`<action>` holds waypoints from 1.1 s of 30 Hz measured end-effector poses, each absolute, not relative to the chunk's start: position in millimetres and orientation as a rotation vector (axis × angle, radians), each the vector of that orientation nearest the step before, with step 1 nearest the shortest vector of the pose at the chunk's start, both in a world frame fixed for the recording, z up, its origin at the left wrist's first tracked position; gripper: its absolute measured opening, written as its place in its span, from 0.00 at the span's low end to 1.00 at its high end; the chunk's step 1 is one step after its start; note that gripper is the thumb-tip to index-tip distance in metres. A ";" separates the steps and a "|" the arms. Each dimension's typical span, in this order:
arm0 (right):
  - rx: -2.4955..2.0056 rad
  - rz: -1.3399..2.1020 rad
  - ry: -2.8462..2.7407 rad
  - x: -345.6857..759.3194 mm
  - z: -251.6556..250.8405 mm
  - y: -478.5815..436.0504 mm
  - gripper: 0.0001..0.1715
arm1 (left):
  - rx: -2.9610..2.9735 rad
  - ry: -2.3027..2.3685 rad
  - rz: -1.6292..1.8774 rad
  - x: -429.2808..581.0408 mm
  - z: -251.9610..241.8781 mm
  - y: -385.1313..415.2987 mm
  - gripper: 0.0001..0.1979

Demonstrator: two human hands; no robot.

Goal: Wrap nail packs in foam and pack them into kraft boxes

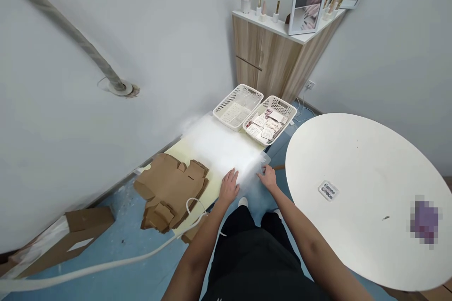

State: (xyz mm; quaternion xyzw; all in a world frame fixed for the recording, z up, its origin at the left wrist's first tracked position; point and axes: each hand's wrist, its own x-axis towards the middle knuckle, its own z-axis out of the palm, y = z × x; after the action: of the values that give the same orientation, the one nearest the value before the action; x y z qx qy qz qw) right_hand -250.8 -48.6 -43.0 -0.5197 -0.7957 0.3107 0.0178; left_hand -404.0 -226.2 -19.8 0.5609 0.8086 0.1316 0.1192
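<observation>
My left hand (229, 187) reaches over the near edge of a low table with a brightly lit white top (222, 146). Its fingers are stretched out and lie flat, with nothing in them. At the table's right corner is my right hand (268, 178), thumb and forefinger apart. A piece of clear plastic (265, 158) lies just beyond its fingertips; I cannot tell whether they touch it. Flattened brown cardboard boxes (173, 188) lie left of my left hand. Farther back stand a white basket with clear plastic inside (231, 124) and a white basket of small printed packs (252, 137).
A round white table (370, 160) on my right bears a small clear case of dark pieces (328, 190) and a blurred purple patch. A white hose (141, 257) crosses at left, near a cardboard box (88, 225). A wooden cabinet (270, 56) stands behind the baskets.
</observation>
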 end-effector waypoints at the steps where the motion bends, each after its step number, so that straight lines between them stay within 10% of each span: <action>1: -1.620 0.941 -2.454 -251.7 -43.3 -49.8 0.16 | 1.650 2.359 0.382 -405.1 -19.4 -226.9 0.27; 21: -1.512 1.176 -1.408 -130.5 68.5 -22.5 0.18 | 2.067 2.031 0.610 -308.2 52.2 -122.7 0.32; 33: -1.823 0.849 -1.012 79.3 48.5 5.8 0.20 | 2.234 1.758 0.407 -138.1 22.2 -51.6 0.35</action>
State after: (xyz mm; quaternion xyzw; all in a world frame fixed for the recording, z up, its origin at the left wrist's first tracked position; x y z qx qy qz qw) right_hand 79.3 5.8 48.5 -0.7310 -0.4057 0.3403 0.4305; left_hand -138.1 -51.6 22.2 0.7709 0.6066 0.1403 0.1343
